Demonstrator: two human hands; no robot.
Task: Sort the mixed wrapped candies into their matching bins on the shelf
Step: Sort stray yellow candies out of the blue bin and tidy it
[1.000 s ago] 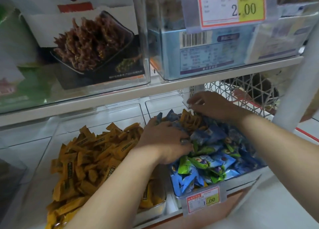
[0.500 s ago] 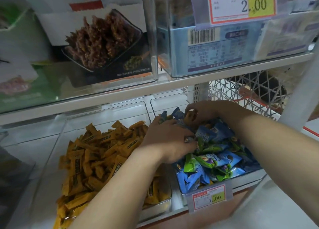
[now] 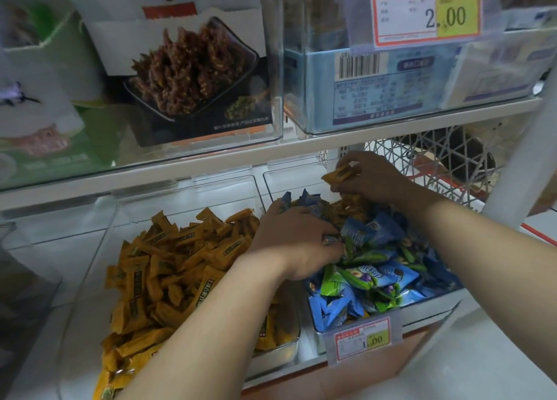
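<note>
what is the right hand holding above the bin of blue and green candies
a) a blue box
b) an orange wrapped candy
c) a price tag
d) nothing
b: the right hand pinches an orange wrapped candy, lifted just above the blue and green candies.

Tight slot here: the upper shelf board (image 3: 301, 149) hangs low over both bins. There's open room along the back edge of the left bin (image 3: 187, 194), behind the orange heap (image 3: 168, 264). The clear wall (image 3: 259, 188) between bins and the white post (image 3: 521, 158) at right hem things in.
</note>
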